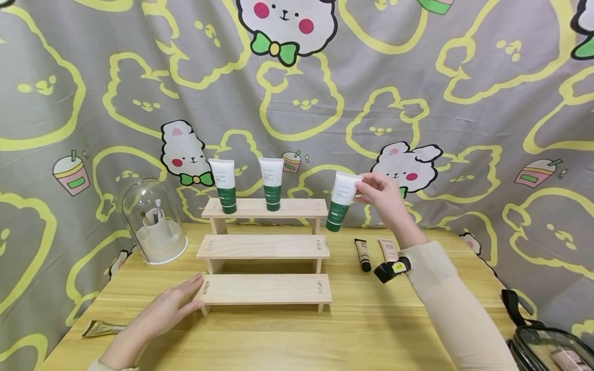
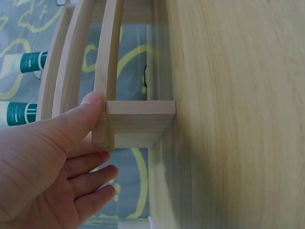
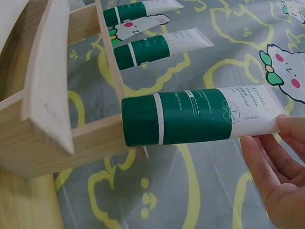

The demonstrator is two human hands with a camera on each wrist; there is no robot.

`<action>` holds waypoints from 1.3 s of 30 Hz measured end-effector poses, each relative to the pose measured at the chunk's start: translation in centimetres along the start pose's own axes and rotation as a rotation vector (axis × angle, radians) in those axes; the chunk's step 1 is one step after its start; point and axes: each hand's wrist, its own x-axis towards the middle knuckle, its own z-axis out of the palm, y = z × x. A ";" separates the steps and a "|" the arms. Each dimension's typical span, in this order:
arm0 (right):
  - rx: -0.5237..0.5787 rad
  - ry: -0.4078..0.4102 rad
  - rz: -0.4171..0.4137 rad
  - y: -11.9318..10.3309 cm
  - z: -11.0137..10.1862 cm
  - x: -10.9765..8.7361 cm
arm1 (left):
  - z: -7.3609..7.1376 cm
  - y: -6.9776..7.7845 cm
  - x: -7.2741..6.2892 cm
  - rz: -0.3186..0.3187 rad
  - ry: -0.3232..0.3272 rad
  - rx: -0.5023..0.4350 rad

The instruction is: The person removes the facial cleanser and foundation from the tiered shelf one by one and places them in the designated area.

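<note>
With thumb and fingertips, my right hand (image 1: 382,198) pinches the white crimped end of a green-and-white squeeze tube (image 1: 342,201). The tube hangs cap down, tilted, beside the right end of the top tier of a three-tier wooden shelf (image 1: 264,289); in the right wrist view its green cap (image 3: 140,121) is close to the shelf's end. Two matching tubes, a left one (image 1: 225,185) and a middle one (image 1: 273,184), stand upright on that tier. At the bottom tier's left end rests my left hand (image 1: 162,312), thumb against the plank's edge, other fingers loosely extended.
Left of the shelf stands a clear dome (image 1: 153,221) with brushes inside. A flat brush (image 1: 103,328) lies near the left hand. Two small tubes, one black-capped (image 1: 362,254) and one pale (image 1: 388,251), lie right of the shelf. A clear pouch (image 1: 552,345) sits at lower right.
</note>
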 end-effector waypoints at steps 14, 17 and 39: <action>-0.085 -0.021 0.112 4.0 -3.4 -4.6 | 0.0 0.0 -0.1 -0.006 -0.012 0.001; -0.109 -0.046 0.166 5.0 -3.8 -5.5 | 0.0 0.0 -0.1 -0.009 -0.021 -0.001; -0.114 -0.266 0.447 11.6 -6.4 -10.2 | 0.0 0.0 -0.1 -0.008 -0.012 -0.006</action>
